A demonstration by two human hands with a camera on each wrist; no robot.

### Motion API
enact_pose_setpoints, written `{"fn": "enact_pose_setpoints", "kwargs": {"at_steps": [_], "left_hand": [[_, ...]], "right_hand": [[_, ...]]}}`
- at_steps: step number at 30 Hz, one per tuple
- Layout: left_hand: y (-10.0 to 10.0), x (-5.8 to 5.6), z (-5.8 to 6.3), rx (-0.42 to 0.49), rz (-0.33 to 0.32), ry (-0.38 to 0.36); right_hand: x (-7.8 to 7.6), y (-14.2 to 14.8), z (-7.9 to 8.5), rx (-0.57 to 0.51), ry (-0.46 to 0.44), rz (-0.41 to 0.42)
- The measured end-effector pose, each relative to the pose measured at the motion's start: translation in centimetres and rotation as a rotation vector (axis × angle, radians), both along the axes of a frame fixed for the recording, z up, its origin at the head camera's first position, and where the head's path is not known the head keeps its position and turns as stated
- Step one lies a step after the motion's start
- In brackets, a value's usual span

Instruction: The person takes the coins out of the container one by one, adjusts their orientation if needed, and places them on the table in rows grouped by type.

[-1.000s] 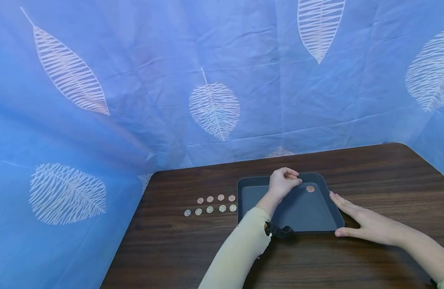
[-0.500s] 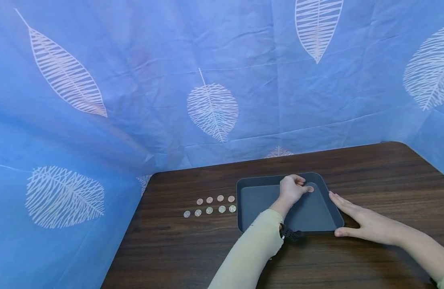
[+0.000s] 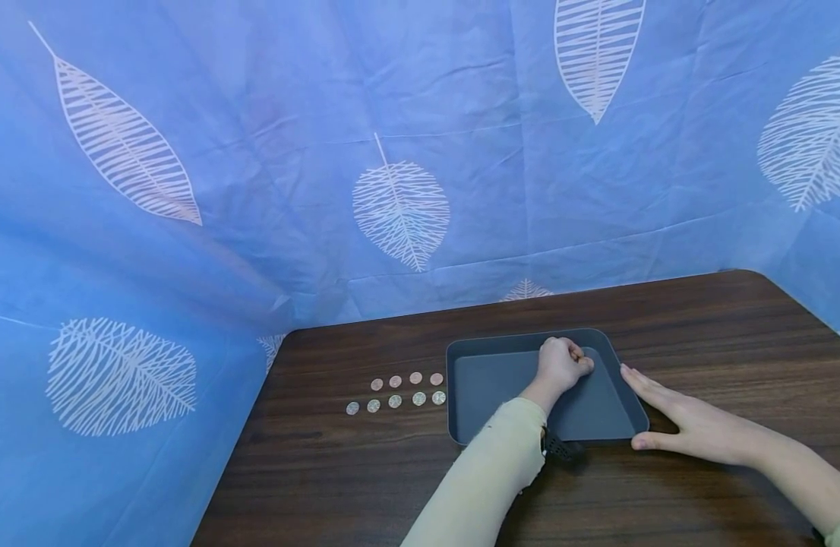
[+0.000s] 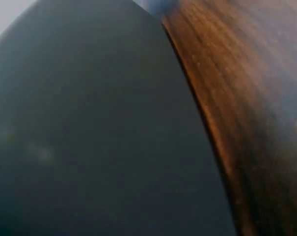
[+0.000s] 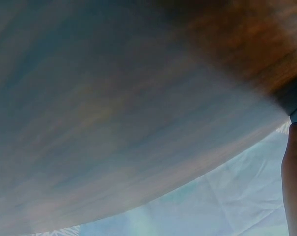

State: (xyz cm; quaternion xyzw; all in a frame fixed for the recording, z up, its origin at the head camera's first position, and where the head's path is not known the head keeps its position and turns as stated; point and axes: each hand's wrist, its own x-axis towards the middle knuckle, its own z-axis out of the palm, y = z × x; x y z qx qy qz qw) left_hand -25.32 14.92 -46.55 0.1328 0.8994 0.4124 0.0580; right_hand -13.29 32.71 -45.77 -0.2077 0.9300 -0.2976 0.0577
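Observation:
A shallow dark grey tray (image 3: 488,387) lies on the wooden table. My left hand (image 3: 559,365) is inside it near the far right corner, its fingers curled and thumb against them, pinching a small copper coin that is mostly hidden by the fingers. Against the tray's right side rests my right hand (image 3: 696,425), fingers straight, thumb apart at the near right corner. Left of the tray lie two rows of coins: copper ones (image 3: 416,377) behind and silvery or brassy ones (image 3: 395,402) in front. In the right wrist view a finger (image 5: 294,177) touches a dark edge.
The dark wood table (image 3: 311,471) runs past the tray on all sides. Behind and to the left hangs a blue cloth (image 3: 270,182) with white leaf prints. A dark band (image 3: 563,450) is on the left wrist, over the tray's near rim.
My left hand has moved right within the tray to the copper coin and closed its fingers there; the coin has gone from sight. My right hand stays at the tray's side.

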Motion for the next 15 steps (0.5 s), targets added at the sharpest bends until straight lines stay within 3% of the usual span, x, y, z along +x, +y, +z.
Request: {"fn": "enact_pose_setpoints", "kwargs": {"at_steps": [7,15], "left_hand": [[0.34,0.22,0.03,-0.117,0.020,0.022],[0.26,-0.03,0.00,-0.009,0.062,0.058]], "right_hand": [[0.12,-0.05,0.12,0.005,-0.002,-0.006],[0.11,-0.09,0.19,-0.010,-0.012,0.001]]}}
